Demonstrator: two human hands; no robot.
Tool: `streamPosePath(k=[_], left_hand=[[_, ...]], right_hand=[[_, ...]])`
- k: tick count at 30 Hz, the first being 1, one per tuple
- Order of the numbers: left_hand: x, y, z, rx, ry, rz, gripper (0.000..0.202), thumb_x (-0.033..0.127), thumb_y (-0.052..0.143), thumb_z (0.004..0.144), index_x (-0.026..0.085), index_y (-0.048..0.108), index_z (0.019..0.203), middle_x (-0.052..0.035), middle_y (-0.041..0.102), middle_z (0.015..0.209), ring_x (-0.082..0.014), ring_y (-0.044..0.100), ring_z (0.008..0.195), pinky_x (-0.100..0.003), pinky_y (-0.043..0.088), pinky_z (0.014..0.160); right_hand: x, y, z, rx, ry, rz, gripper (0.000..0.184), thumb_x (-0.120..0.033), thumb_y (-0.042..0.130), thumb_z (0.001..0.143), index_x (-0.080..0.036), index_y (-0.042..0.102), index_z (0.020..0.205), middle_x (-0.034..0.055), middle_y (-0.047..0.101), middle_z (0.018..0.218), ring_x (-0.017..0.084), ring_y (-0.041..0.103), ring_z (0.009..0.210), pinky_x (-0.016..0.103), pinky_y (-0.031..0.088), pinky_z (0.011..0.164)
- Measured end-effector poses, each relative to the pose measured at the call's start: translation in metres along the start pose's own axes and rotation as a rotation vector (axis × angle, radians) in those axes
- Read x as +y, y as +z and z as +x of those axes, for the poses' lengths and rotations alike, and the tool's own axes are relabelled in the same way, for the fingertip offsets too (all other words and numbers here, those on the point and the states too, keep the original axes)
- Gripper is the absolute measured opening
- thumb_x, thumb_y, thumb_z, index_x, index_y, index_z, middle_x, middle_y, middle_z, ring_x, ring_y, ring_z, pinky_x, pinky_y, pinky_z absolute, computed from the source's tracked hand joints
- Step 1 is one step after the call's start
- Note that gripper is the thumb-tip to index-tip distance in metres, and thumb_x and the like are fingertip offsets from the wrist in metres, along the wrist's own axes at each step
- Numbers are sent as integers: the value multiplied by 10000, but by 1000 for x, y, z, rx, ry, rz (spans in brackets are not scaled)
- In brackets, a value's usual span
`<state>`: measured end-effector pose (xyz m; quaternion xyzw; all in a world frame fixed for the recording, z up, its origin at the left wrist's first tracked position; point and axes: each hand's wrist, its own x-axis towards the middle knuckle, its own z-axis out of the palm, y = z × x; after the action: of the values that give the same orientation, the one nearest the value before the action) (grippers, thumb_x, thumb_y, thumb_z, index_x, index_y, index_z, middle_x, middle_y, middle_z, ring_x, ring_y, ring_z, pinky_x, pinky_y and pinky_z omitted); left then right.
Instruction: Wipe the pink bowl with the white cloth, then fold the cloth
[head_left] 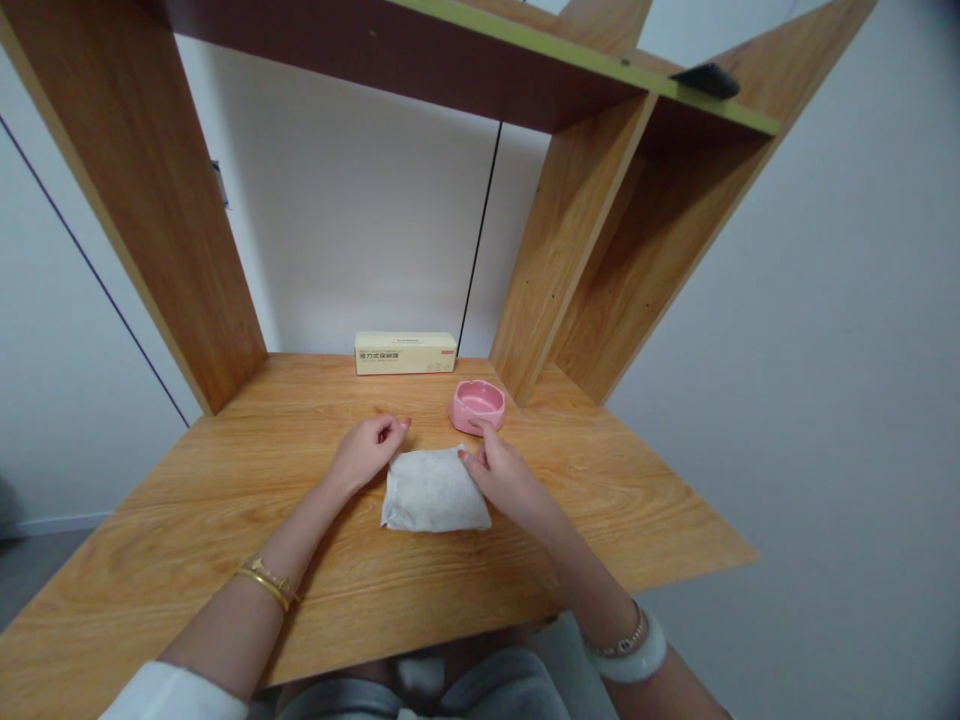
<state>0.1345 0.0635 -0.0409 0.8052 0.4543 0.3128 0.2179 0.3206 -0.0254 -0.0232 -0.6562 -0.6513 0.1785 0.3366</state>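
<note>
A folded white cloth (433, 491) lies flat on the wooden desk (225, 500), in the middle, close in front of me. My left hand (367, 450) rests at its far left corner with the fingers curled and the fingertips at the cloth's edge. My right hand (501, 470) lies on the cloth's far right corner, thumb and fingers pinching that edge. Just beyond my right hand sits a small pink dish (478, 404), apart from the cloth.
A long cream box (406, 352) with printed text lies at the back of the desk against the white wall. Wooden shelf uprights (150, 200) rise at left and right, with a shelf overhead carrying a dark object (706, 80). The desk's right edge runs diagonally.
</note>
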Motion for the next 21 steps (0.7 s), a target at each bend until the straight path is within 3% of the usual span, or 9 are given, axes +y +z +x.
streamPosePath(k=[4,9,12,17,21], left_hand=[[5,6,-4,-136,-41,224,418,519,366,801,185,535,616,-18,570,580,-156,503,559,-241,260,509],[3,9,-5,-153,-85,339,384,502,352,828,193,557,728,-67,639,711,-201,572,656,-253,286,535],[0,6,-4,-134,-113,303,424,498,291,853,189,555,730,-76,645,730,-202,583,677,-251,309,546],[-3,6,-2,-135,-113,260,454,485,254,866,190,554,694,-79,650,743,-200,585,689,-248,330,568],[-3,9,-2,-139,-103,221,457,475,265,863,185,565,676,-86,648,718,-205,579,664,-260,331,567]], right_hand=[[18,4,-1,-122,128,164,491,-311,541,764,-141,397,1202,-65,400,559,124,425,513,240,314,500],[22,13,1,-56,158,136,541,-197,602,684,-149,411,1188,-69,414,592,116,443,556,239,332,534],[32,1,7,-35,183,119,552,-186,621,654,-148,422,1168,-92,391,544,106,423,510,228,310,500],[68,-29,21,108,256,92,669,-214,654,624,-149,372,1227,-108,386,514,105,421,479,219,294,473],[85,-43,28,125,246,-27,702,-240,669,620,-144,369,1248,-45,502,618,151,507,590,264,370,565]])
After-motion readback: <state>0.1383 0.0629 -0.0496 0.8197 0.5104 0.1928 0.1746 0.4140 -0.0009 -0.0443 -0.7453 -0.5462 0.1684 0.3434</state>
